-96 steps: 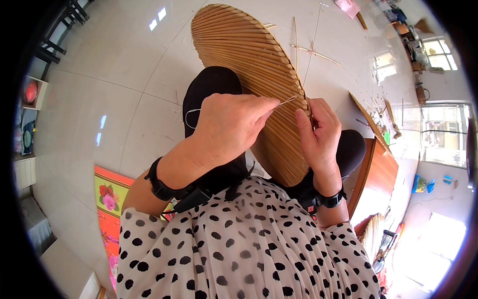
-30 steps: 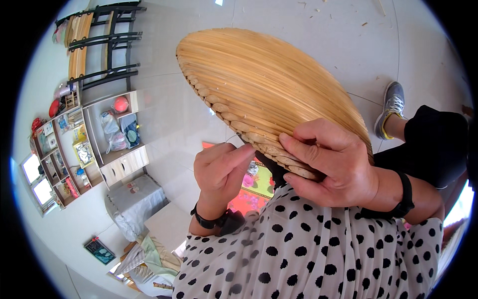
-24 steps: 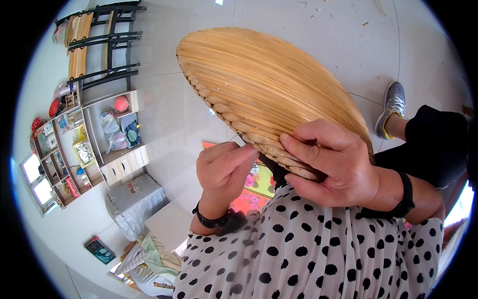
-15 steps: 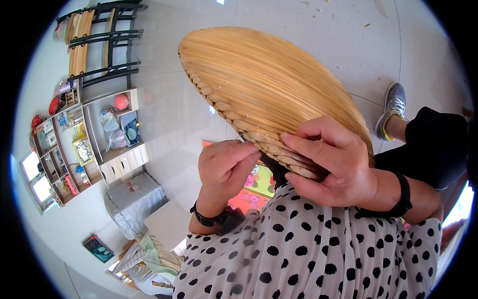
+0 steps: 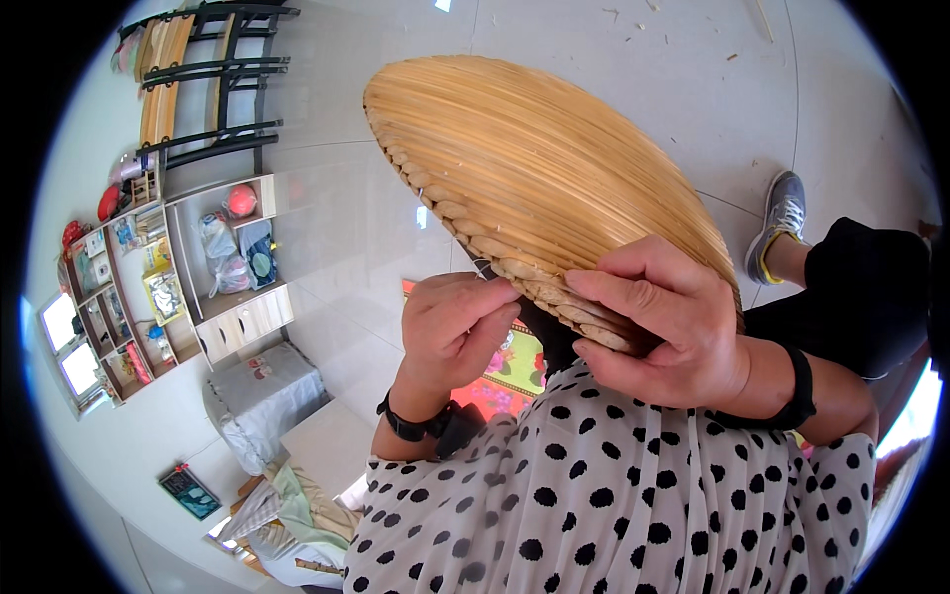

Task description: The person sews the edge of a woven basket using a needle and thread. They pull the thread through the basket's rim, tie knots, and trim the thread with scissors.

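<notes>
Gripping the near rim of a wide, shallow tray woven from pale straw-coloured bamboo strips (image 5: 539, 188), the right hand (image 5: 668, 327) closes its fingers over the braided edge, thumb underneath. The tray is held tilted above the lap, just beyond the white black-dotted blouse (image 5: 614, 495). Left of that grip, the left hand (image 5: 450, 332) is curled shut, fingertips pinching at the tray's rim; what it pinches cannot be made out. Beyond the tray's right edge rests a grey shoe (image 5: 782, 220). Far left of the tray stands a white shelf unit (image 5: 198, 287).
</notes>
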Available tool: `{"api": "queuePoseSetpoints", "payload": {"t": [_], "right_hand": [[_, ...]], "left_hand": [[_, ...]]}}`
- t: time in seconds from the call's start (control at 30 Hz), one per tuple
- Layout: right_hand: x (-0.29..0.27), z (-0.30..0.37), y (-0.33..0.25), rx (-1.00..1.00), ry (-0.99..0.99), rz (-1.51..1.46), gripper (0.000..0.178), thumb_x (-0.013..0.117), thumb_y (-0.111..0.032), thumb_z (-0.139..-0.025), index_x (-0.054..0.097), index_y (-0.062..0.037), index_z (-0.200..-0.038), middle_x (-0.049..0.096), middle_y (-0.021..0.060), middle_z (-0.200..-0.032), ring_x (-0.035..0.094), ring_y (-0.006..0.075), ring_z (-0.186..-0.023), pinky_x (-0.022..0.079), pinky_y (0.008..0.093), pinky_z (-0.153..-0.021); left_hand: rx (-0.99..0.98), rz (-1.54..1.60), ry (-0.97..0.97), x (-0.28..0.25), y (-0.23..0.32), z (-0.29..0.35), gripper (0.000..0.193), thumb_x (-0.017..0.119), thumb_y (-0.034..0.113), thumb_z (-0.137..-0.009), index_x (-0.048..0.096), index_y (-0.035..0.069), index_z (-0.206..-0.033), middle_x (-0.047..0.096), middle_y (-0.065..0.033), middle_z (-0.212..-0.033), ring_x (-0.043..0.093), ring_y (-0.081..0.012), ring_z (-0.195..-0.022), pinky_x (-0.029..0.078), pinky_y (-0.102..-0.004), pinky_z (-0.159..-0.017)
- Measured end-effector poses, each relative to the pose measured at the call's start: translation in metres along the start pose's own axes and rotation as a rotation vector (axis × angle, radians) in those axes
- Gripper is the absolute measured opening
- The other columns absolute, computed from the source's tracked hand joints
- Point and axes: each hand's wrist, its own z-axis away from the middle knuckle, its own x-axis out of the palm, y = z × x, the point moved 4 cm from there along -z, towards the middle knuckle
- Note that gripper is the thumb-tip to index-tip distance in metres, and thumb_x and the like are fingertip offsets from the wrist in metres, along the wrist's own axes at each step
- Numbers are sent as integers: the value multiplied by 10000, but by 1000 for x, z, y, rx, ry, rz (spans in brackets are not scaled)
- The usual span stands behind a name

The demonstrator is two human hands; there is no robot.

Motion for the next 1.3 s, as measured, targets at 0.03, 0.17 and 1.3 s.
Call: {"api": "queuePoseSetpoints", "payload": {"t": [0.03, 0.17, 1.3], "right_hand": [[0, 0, 0, 1, -2, -6, 487, 808, -56, -661, 693, 26, -1127, 614, 113, -977, 634, 211, -777, 523, 291, -647], [0, 0, 0, 2, -6, -11, 481, 802, -55, -663, 693, 31, -1124, 621, 118, -977, 636, 210, -784, 523, 288, -653], [5, 0, 1, -30, -27, 17, 506, 797, -66, -658, 690, 27, -1144, 610, 115, -974, 613, 191, -769, 499, 278, -639]], "left_hand": [[9, 5, -5, 0, -1, 0, 223, 696, -88, -760, 657, -15, -967, 646, -82, -693, 604, -214, -547, 441, -297, -490], [-29, 73, -54, -2, -3, 0, 238, 681, -105, -750, 656, -23, -971, 629, -80, -675, 583, -213, -523, 427, -304, -479], [-382, 544, 31, 3, -9, 5, 138, 661, -110, -824, 650, -41, -943, 636, -120, -972, 639, -149, -764, 498, -247, -620]]}}
